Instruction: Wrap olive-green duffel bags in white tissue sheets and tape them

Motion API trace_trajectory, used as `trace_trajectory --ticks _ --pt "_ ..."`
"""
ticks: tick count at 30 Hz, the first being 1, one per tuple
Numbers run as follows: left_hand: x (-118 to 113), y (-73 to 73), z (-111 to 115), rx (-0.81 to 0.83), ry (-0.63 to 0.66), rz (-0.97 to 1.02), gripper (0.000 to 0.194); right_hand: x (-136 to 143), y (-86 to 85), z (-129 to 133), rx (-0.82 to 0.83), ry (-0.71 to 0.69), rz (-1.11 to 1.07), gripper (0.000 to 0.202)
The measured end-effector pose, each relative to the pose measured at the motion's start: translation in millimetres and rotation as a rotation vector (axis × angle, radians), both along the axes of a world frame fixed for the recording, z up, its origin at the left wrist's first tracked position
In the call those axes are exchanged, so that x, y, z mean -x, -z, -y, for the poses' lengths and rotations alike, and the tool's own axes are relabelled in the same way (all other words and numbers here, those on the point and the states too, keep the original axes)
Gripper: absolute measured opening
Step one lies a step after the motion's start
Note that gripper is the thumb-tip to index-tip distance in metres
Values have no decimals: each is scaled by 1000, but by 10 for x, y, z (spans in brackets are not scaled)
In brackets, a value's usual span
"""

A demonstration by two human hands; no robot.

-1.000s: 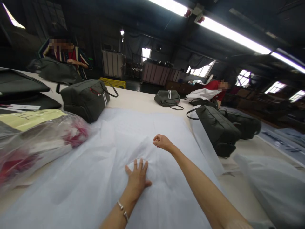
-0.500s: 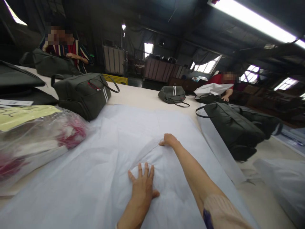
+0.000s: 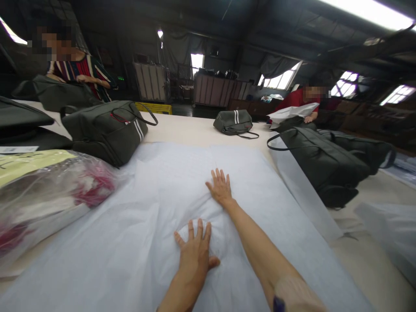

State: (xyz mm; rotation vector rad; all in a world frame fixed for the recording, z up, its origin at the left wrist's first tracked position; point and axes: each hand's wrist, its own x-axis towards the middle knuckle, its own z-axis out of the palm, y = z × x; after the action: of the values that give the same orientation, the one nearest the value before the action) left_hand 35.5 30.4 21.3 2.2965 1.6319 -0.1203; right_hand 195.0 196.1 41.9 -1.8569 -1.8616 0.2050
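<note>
Thin white sheets [image 3: 97,255] cover the table in front of me, with creases around both hands. My left hand [image 3: 195,251] lies spread on the sheet near the bottom middle, holding nothing. Farther forward and slightly to the right, my right hand [image 3: 221,187] also rests on the sheet, its fingers apart and nothing in them. Low wrinkles run through the sheet between the two hands.
Dark bags stand at the left [image 3: 104,130], the far middle [image 3: 233,122] and the right [image 3: 325,160]. A clear plastic bag with red items [image 3: 94,182] lies left. One person in stripes [image 3: 81,71] and another in red [image 3: 289,100] are across the table [image 3: 182,125].
My right hand has opened from a pinch on the sheet, moved slightly forward and left, and spread flat. My left hand stays nearly in place. The camera view has shifted slightly.
</note>
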Motion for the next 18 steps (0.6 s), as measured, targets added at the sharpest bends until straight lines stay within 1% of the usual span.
trace_trajectory --ticks 2,3,4,5,7,8,9,10,11,13,14,16,18 --pt "3 1 7 -19 10 -7 104 32 173 5 72 10 -196 71" --pt "3 -3 12 -25 12 -13 103 18 201 -3 95 27 -303 73" --pt "3 -6 19 -28 11 -23 103 -12 184 -12 105 48 -396 76" --pt "5 -5 26 -35 8 -31 102 -51 127 -11 100 68 -461 77" --pt "12 19 37 -75 5 -27 100 -138 -69 74 66 104 -520 77" --pt "18 40 41 -106 6 -13 98 -178 -181 183 46 120 -541 77" --pt "24 63 42 -139 8 6 96 -213 -283 350 30 129 -557 78" --pt "29 82 42 -171 12 28 93 -247 -365 581 23 129 -567 78" --pt "32 91 41 -189 15 46 92 -282 -416 875 29 119 -567 77" --pt "34 69 43 -191 18 63 90 -369 -418 1630 69 64 -534 71" --pt "34 38 47 -185 16 65 89 -423 -373 2070 104 17 -475 66" --pt "35 -55 63 -172 11 72 90 -548 -217 3001 110 -87 -256 56" --pt "44 -161 83 -166 6 91 92 -670 -10 3893 112 -184 -31 58"
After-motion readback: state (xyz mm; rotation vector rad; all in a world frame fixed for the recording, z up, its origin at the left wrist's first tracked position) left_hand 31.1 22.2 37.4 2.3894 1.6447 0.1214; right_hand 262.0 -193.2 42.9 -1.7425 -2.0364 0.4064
